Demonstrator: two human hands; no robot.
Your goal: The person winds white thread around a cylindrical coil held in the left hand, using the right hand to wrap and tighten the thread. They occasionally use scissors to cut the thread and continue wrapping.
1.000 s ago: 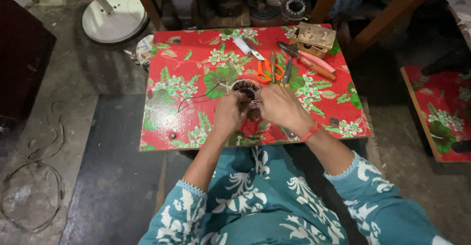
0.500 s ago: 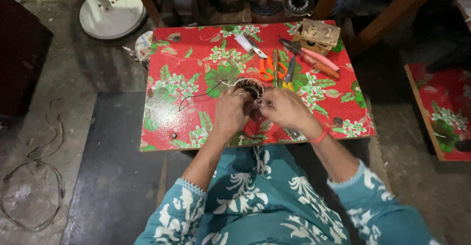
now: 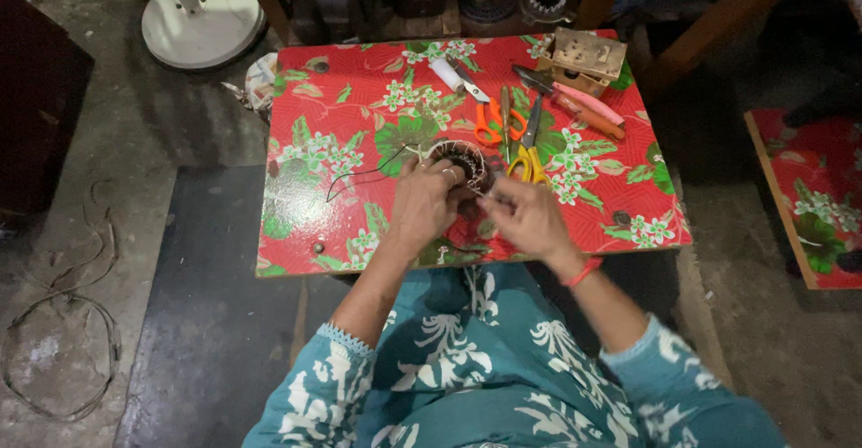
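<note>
Copper-wound round coil (image 3: 460,162) gripped, left hand (image 3: 422,204); right hand (image 3: 525,217) pinching.

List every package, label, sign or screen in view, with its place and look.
None shows on the red floral table or the floor.
Nearest to a package: a small tan box-like block at the table's far right corner, no label visible.
Both hands, left hand and right hand, hold a round wire-wound coil.

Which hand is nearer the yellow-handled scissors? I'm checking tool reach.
Right. The right hand lies just below the yellow-handled scissors; the left hand grips the wound coil, farther left.
</note>
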